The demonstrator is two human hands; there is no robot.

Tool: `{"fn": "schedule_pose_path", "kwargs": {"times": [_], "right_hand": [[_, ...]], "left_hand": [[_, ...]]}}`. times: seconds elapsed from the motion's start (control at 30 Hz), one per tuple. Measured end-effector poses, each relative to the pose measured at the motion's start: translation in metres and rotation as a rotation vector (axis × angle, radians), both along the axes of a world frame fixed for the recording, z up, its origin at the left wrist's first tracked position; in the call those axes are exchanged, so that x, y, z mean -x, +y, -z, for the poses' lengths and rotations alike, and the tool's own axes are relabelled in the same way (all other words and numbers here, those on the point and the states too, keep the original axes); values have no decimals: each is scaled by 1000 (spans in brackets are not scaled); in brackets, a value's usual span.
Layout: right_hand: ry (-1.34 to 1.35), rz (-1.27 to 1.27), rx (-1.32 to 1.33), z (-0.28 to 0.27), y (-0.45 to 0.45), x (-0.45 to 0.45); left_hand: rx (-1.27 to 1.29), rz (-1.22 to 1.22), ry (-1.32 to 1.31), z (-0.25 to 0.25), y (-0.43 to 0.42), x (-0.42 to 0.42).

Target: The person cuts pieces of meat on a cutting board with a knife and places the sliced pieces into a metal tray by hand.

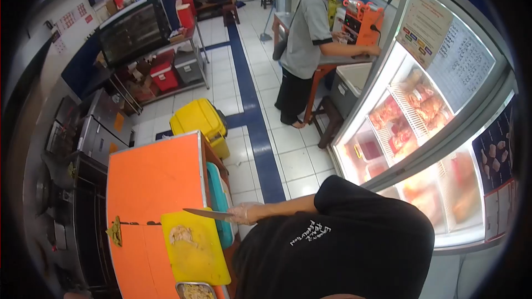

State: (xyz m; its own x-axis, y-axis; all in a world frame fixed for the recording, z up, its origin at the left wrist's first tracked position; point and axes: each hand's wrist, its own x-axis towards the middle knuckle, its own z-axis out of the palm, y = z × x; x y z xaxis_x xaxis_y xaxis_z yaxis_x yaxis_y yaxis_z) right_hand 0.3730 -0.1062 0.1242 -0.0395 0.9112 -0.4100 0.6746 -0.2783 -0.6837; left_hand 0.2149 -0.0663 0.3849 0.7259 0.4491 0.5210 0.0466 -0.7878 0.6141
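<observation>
My right hand (244, 213), in a clear plastic glove, is closed on the handle of a knife (208, 214). The blade points left across the upper part of a yellow cutting board (195, 266). Pale pieces of food (182, 235) lie on the board, left of the blade and apart from it. Below the board stands a metal tray (178, 288) with small pale pieces in it. My left hand does not show.
The board rests on an orange table (155, 174). Beside it are a teal container (217, 180) and a yellow bin (197, 119). A person in grey (302, 44) stands near an orange machine (363, 25). A lit glass-door fridge (410, 127) is at the right.
</observation>
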Motion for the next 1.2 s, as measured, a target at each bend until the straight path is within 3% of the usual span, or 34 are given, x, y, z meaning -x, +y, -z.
{"fn": "schedule_pose_path", "kwargs": {"times": [0.1,0.17,0.27,0.37,0.47,0.57,0.7,0.77,0.8,0.87,0.9,1.07,1.1,1.17,1.2], "right_hand": [[17,-33,-99,20,-5,0],[49,-22,-71,0,-12,2],[92,-11,14,18,-13,5],[-51,-39,-125,37,-18,8],[34,-51,66,16,-19,2],[80,-30,90,23,-20,1],[14,-38,17,10,-27,-3],[-57,-208,-50,-13,-29,-4],[-50,-219,-33,3,-28,-4],[-183,-413,-610,95,-21,-10],[-159,-447,-670,108,-24,-1],[31,-156,-10,28,-20,0],[93,-14,319,-59,-10,10],[22,-31,171,12,-8,10],[4,-42,223,10,-4,11]], "left_hand": [[18,8,30,3,2,-7],[26,2,51,2,2,-9],[36,0,73,1,1,-15],[22,12,86,-3,0,-23],[-12,51,89,-14,0,-32],[-55,89,92,-28,-2,-43],[-135,172,90,-47,-12,-57],[-199,230,86,-60,-18,-62],[-242,271,81,-69,-22,-64],[-342,357,56,-87,-27,-60],[-385,401,31,-97,-30,-54],[-536,507,-122,-128,-25,-9],[-563,456,-152,-128,-20,5],[-623,324,-223,-124,-6,37],[-640,217,-280,-119,5,55]]}}
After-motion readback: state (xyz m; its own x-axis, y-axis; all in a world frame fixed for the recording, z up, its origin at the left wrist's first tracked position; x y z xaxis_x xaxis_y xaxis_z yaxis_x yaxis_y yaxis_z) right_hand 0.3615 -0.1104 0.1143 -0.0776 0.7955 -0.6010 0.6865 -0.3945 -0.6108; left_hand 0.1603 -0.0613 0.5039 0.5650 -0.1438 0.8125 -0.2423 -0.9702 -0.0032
